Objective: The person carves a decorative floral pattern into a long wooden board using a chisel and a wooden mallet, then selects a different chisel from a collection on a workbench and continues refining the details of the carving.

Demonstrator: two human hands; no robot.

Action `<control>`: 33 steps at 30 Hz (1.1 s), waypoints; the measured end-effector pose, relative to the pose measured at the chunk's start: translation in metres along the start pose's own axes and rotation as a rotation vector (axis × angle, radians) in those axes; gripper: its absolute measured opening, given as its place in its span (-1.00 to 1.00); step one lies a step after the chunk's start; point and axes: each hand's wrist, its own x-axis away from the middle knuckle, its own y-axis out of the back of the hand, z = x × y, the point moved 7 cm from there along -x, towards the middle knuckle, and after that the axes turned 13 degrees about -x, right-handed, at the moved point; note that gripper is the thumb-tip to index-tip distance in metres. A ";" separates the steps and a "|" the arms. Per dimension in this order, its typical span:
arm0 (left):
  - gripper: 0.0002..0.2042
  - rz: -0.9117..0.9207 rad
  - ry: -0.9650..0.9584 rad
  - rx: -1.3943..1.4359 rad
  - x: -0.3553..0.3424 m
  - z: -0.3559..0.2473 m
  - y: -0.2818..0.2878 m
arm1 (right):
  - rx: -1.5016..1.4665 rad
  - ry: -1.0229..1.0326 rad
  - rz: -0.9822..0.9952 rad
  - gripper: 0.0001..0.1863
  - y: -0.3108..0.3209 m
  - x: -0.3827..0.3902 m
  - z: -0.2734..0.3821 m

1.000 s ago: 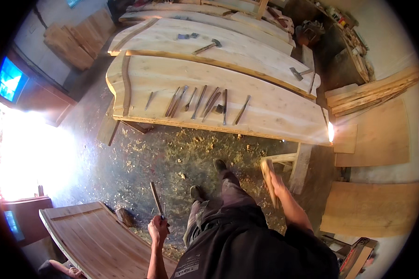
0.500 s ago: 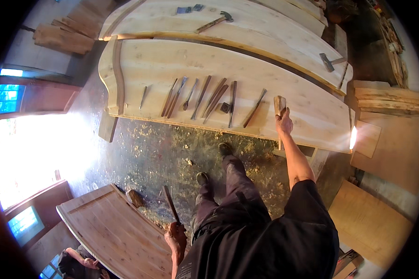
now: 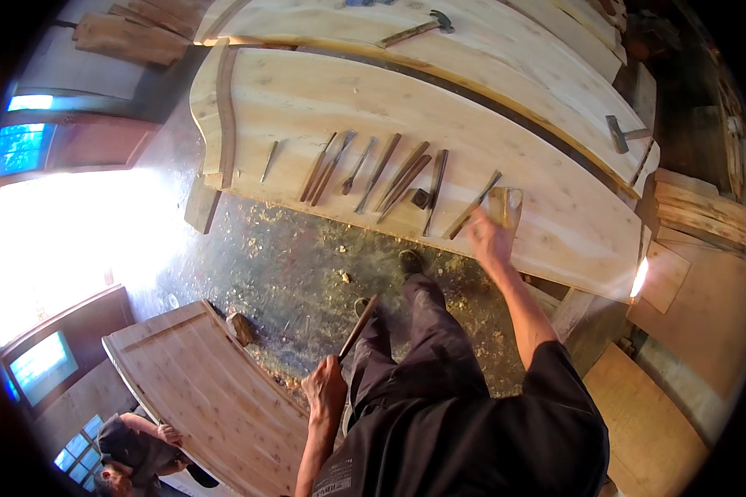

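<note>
In my left hand (image 3: 325, 389), low in the view, is a slim dark wooden-handled tool (image 3: 358, 327), slanting up and right; its lower end is hidden in my fist. My right hand (image 3: 491, 242) is over the near edge of a pale wooden panel (image 3: 307, 91), blurred by motion. Beside and partly behind it is a pale wooden block (image 3: 510, 207); whether my fingers grip it cannot be told. Just left of the right hand lies a chisel-like tool (image 3: 477, 203). Farther left, several wooden-handled chisels (image 3: 404, 174) lie in a row, with a small dark block (image 3: 421, 198) among them.
A second panel behind bears a claw hammer (image 3: 414, 31) and another hammer (image 3: 617, 134). Another person's hand (image 3: 169, 435) is at the edge of a slatted wooden panel (image 3: 199, 373), lower left. Wood shavings (image 3: 257, 240) litter the floor. Boards (image 3: 696, 207) are stacked at right.
My left hand has risen, its tool swinging to tilt right. My right hand has moved down and slightly left. The wooden block shows broader and lower. The other person has come further into view.
</note>
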 end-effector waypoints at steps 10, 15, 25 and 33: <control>-0.81 -0.125 -0.493 -0.132 -0.100 -0.096 0.060 | 0.076 0.611 0.686 -0.56 -0.086 0.119 0.153; -0.57 -0.316 -0.428 0.160 -0.108 -0.111 0.091 | -0.151 0.014 0.576 -0.65 -0.085 0.085 0.093; -0.76 0.151 -0.228 0.211 -0.029 -0.027 -0.059 | -0.432 -0.618 0.093 -0.62 -0.093 -0.025 -0.078; -0.70 0.204 -0.069 0.309 0.012 0.003 -0.096 | -0.202 -0.697 0.118 -0.63 -0.110 -0.067 -0.103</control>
